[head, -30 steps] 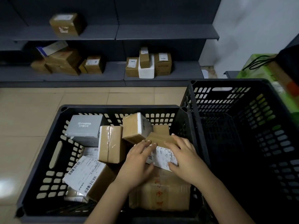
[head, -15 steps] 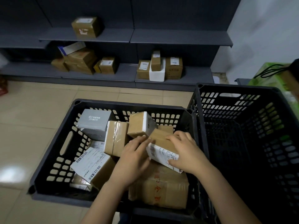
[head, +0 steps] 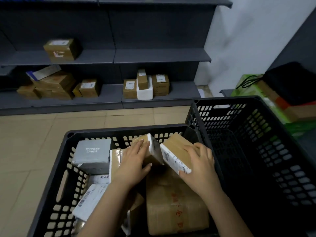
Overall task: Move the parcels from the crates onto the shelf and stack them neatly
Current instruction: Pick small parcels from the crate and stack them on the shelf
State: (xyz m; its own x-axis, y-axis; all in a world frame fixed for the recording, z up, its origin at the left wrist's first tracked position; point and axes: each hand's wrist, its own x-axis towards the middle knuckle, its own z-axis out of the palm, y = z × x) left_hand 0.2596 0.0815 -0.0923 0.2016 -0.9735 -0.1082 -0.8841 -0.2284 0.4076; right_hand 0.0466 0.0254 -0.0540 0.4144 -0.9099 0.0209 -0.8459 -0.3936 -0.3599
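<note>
A dark crate (head: 56, 168) in front of me holds several parcels. My right hand (head: 200, 165) grips a small brown parcel with a white label (head: 174, 151), tilted up above a large brown box (head: 176, 206). My left hand (head: 135, 161) lies over a second small brown parcel (head: 153, 151), thumb against its near side. A grey box (head: 93, 153) sits at the crate's far left, and a white-labelled parcel (head: 90, 200) lies near left. The grey shelf (head: 162, 94) stands beyond the floor with several parcels on it.
A second dark crate (head: 256, 142) to the right looks empty. Green bags and a black bag (head: 290, 82) sit at far right. On the shelf are a pile of brown boxes (head: 51, 86), a white foam box (head: 145, 89) and one box higher up (head: 59, 49).
My right hand has lifted the labelled parcel up and toward the crate's far side. My left hand left that parcel and moved onto the small brown parcel beside it. The view tilted up.
</note>
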